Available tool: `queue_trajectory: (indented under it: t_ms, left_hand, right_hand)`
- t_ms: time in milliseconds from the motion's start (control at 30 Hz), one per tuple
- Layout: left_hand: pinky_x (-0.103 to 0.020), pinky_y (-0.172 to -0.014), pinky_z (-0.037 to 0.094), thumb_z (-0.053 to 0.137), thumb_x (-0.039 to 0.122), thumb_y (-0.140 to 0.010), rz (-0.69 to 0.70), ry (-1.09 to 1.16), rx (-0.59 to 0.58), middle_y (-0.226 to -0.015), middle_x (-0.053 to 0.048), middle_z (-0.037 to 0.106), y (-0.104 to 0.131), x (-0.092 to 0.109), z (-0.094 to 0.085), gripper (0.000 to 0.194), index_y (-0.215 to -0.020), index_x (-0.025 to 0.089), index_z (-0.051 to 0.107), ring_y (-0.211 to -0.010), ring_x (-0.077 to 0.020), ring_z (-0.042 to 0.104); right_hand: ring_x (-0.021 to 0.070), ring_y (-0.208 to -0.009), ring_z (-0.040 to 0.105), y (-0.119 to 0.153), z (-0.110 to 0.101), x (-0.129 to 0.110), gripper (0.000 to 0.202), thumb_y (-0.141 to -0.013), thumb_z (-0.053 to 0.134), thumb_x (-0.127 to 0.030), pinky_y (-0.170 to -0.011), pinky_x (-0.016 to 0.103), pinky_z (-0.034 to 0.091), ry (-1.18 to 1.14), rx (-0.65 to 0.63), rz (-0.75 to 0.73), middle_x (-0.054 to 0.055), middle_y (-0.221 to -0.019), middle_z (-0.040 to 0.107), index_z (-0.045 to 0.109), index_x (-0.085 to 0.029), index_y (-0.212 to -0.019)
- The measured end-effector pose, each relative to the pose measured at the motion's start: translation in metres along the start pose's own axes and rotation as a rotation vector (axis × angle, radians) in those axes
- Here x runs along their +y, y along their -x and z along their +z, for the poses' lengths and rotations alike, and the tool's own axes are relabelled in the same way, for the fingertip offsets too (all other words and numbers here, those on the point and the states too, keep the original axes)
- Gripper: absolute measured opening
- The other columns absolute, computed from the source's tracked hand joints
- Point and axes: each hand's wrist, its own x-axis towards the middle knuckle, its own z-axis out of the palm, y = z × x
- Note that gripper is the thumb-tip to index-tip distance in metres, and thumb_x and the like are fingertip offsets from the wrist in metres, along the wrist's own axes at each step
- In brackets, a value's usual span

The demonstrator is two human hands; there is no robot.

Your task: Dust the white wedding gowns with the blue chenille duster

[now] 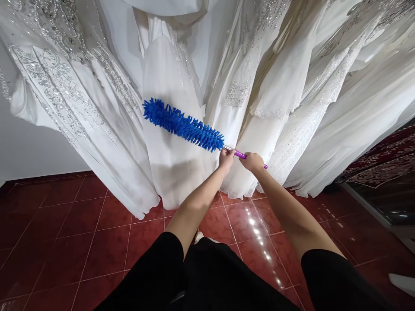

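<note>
Bridal shop: hanging beaded white wedding gowns [175, 142] above red-tiled floor [81, 224].

Duster head [182, 125]: fluffy blue chenille fibres, matt. Handle [240, 154]: smooth glossy purple plastic, short bare metal stem next to the head. Dresses [171, 142]: white cloth, satin-smooth with soft sheen; left dress [61, 86] has silvery sparkly beadwork. Floor [81, 224]: dark red tiles, glossy, reflecting light. Sleeves [155, 272]: black matt cloth.
</note>
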Motion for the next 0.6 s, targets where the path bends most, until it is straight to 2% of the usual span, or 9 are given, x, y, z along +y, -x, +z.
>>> queue_trajectory:
  t_ms: [100,233,433,533,600]
  left_hand:
    - [-0.033,-0.100,0.052,0.072,0.010,-0.089,-0.051,-0.014,0.066,-0.095,-0.005,0.075,-0.009,-0.005,-0.010,0.020,-0.099,0.019,0.058,-0.091,-0.0134,0.070]
    - [-0.031,-0.094,0.054,0.070,0.008,-0.091,-0.192,0.055,0.183,-0.093,-0.004,0.073,0.000,-0.024,-0.049,0.019,-0.101,0.018,0.058,-0.085,-0.0123,0.071]
    - [-0.031,-0.079,0.060,0.071,0.014,-0.093,-0.448,0.149,0.346,-0.083,-0.005,0.070,0.034,-0.055,-0.116,0.015,-0.100,0.017,0.058,-0.073,-0.0156,0.071]
    - [-0.036,-0.074,0.063,0.072,0.020,-0.093,-0.527,0.146,0.370,-0.078,-0.006,0.068,0.054,-0.065,-0.140,0.013,-0.099,0.018,0.061,-0.071,-0.0198,0.072]
    - [-0.040,-0.073,0.064,0.073,0.023,-0.093,-0.543,0.161,0.366,-0.078,-0.006,0.068,0.068,-0.070,-0.149,0.014,-0.100,0.019,0.061,-0.072,-0.0223,0.074]
  right_hand:
    - [0.0276,-0.095,0.072,-0.014,0.007,-0.006,0.039,-0.100,0.050,-0.039,-0.077,0.031,0.050,0.003,-0.116,-0.030,0.019,-0.106,0.075,0.076,-0.012,-0.113]
    - [0.0244,-0.088,0.072,-0.015,0.034,-0.016,0.035,-0.100,0.049,-0.032,-0.075,0.029,0.051,0.071,-0.283,-0.095,0.019,-0.102,0.075,0.076,-0.011,-0.107]
    - [0.0252,-0.084,0.074,0.018,0.089,-0.028,0.029,-0.099,0.056,-0.029,-0.072,0.031,0.054,0.141,-0.411,-0.193,0.019,-0.096,0.075,0.077,-0.010,-0.106]
    - [0.0280,-0.089,0.076,0.039,0.108,-0.034,0.026,-0.096,0.060,-0.025,-0.076,0.032,0.055,0.187,-0.443,-0.247,0.020,-0.098,0.076,0.078,-0.011,-0.107]
    - [0.0307,-0.095,0.076,0.051,0.113,-0.038,0.025,-0.095,0.060,-0.022,-0.080,0.035,0.055,0.231,-0.435,-0.288,0.022,-0.100,0.076,0.079,-0.011,-0.107]
